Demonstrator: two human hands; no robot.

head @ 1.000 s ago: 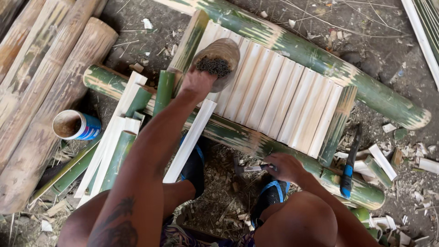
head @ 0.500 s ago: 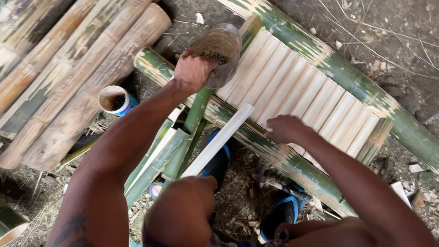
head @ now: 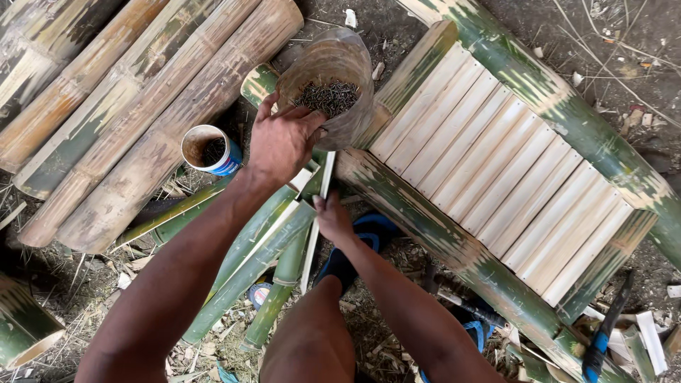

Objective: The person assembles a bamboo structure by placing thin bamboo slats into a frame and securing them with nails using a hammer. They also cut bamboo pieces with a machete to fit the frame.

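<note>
Left hand (head: 280, 142) fingers dip into clear nail-filled plastic bag (head: 333, 85); right hand (head: 332, 216) grips pale split bamboo slat (head: 317, 220). Step: fetching nails; next needs a fine pinch.

One head-worn camera looks almost straight down from close above, both forearms entering from the bottom edge of the frame. The bamboo slat panel (head: 511, 170) runs diagonally across the right half, round bamboo poles (head: 142, 120) fill the upper left, and littered ground shows at the upper right and bottom.
</note>
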